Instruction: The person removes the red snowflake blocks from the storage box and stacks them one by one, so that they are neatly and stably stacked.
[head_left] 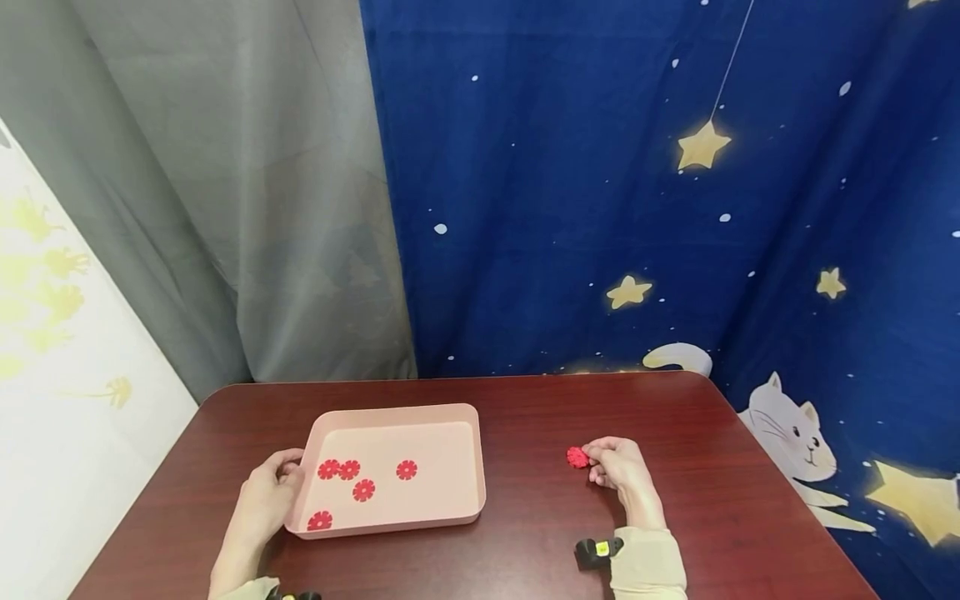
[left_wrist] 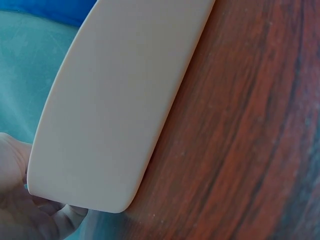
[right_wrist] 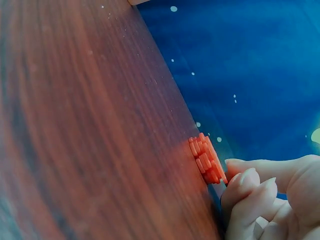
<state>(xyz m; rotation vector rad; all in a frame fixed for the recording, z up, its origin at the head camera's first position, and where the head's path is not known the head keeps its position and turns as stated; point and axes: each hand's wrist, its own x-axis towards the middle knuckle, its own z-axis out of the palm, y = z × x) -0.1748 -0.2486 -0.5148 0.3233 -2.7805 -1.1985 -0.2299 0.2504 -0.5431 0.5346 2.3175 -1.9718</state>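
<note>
A shallow pink tray stands on the left half of the table, with several red notched discs lying flat inside, mostly toward its left side. My left hand holds the tray by its left side; in the left wrist view the tray's outer wall hides part of the fingers. To the right of the tray, my right hand pinches red notched discs between thumb and fingers. Seen edge-on in the right wrist view, they look layered, like a small stack. Whether they touch the table is unclear.
The dark red-brown wooden table has rounded far corners. Behind it hang a grey curtain and a blue curtain with stars and a cat. A white patterned surface stands at the far left.
</note>
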